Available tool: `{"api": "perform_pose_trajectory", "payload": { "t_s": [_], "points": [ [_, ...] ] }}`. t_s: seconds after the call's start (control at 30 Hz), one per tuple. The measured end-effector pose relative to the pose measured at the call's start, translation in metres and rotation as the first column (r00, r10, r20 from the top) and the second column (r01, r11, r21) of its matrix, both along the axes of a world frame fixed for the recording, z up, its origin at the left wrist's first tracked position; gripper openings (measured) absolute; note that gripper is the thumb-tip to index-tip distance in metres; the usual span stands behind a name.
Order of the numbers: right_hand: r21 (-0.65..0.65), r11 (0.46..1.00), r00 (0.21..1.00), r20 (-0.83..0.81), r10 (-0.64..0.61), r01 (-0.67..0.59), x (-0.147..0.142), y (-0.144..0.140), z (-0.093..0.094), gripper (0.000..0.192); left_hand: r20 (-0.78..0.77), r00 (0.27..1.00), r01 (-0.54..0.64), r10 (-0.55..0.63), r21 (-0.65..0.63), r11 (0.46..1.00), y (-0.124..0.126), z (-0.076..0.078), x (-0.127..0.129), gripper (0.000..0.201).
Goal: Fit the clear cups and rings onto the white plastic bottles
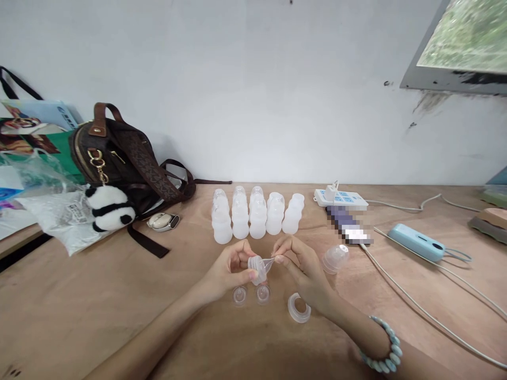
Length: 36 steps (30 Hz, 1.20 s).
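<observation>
Between the fingers and thumb of my left hand (232,269) is a clear ribbed bottle collar (257,269), tilted on its side. A clear nipple (269,263) sticks out of the collar toward the right. My right hand (303,264) pinches the nipple's tip, which looks stretched. Two more clear nipples (240,295) lie on the table just below my hands. A loose translucent collar ring (299,308) rests under my right hand. Beyond my hands stand several frosted baby bottles (258,219) in rows, most of them topped with clear domed caps. A clear dome cap (336,259) lies right of my right hand.
At the left are a dark backpack (122,153) with a panda keychain (110,207), a plastic bag (59,216) and a watch (163,221). On the right lie a power strip (340,199), a phone (346,224), a blue power bank (416,243) and white cables. A wall closes the back.
</observation>
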State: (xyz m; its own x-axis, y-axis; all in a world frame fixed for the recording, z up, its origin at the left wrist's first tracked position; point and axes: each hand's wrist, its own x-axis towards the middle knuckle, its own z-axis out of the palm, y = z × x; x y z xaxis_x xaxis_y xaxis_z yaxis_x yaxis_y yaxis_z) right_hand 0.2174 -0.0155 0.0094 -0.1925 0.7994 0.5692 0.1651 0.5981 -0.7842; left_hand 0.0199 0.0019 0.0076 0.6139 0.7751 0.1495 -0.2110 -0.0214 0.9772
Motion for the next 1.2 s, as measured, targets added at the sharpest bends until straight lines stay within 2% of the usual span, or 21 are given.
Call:
{"api": "perform_pose_trajectory", "payload": {
  "t_s": [0.13, 0.27, 0.4, 0.5, 0.6, 0.7, 0.8, 0.83, 0.9, 1.0, 1.1, 1.2],
  "points": [
    [0.081, 0.997, 1.0, 0.028, -0.013, 0.01, 0.001, -0.003, 0.005, 0.014, 0.006, 1.0, -0.003, 0.003, -0.039, 0.999, 0.001, -0.003, -0.001, 0.046],
    [0.073, 0.997, 0.998, 0.058, -0.028, 0.024, -0.001, -0.005, 0.004, 0.015, -0.002, 0.999, -0.032, 0.032, -0.045, 0.998, 0.005, -0.009, -0.001, 0.045],
    [0.055, 0.998, 0.985, 0.173, -0.015, 0.005, -0.001, -0.002, -0.001, 0.013, -0.028, 0.995, -0.096, 0.095, -0.03, 0.995, 0.008, -0.011, -0.001, 0.039],
    [0.1, 0.995, 0.971, 0.239, -0.01, -0.015, 0.007, 0.005, 0.003, 0.004, -0.028, 0.992, -0.126, 0.125, -0.039, 0.991, 0.008, -0.01, 0.001, 0.035],
    [0.209, 0.974, 0.955, 0.262, -0.139, 0.085, 0.025, 0.023, 0.022, 0.007, 0.007, 0.989, -0.146, 0.148, -0.097, 0.984, 0.008, -0.01, 0.002, 0.036],
    [0.292, 0.926, 0.904, 0.282, -0.321, 0.238, 0.046, 0.055, 0.05, 0.01, 0.033, 0.98, -0.188, 0.195, -0.159, 0.969, 0.008, -0.011, 0.001, 0.037],
    [0.323, 0.909, 0.819, 0.423, -0.387, 0.263, 0.059, 0.096, 0.074, 0.017, 0.045, 0.97, -0.227, 0.24, -0.198, 0.954, 0.007, -0.009, -0.001, 0.044],
    [0.314, 0.918, 0.768, 0.516, -0.379, 0.242, 0.06, 0.111, 0.079, 0.022, 0.048, 0.968, -0.231, 0.245, -0.2, 0.952, 0.007, -0.009, -0.002, 0.047],
    [0.275, 0.944, 0.733, 0.603, -0.316, 0.181, 0.059, 0.136, 0.082, 0.028, 0.052, 0.969, -0.227, 0.242, -0.201, 0.953, 0.007, -0.008, -0.002, 0.049],
    [0.182, 0.98, 0.695, 0.695, -0.186, 0.08, 0.05, 0.163, 0.073, 0.026, 0.072, 0.969, -0.218, 0.237, -0.212, 0.953, 0.006, -0.008, -0.002, 0.048],
    [0.101, 0.995, 0.672, 0.736, -0.08, 0.008, 0.04, 0.177, 0.06, 0.019, 0.097, 0.968, -0.208, 0.234, -0.222, 0.953, 0.005, -0.009, -0.002, 0.047],
    [0.094, 0.995, 0.69, 0.719, -0.083, 0.022, 0.039, 0.182, 0.053, 0.023, 0.1, 0.969, -0.203, 0.228, -0.212, 0.956, 0.004, -0.01, -0.002, 0.045]
  ]
}}
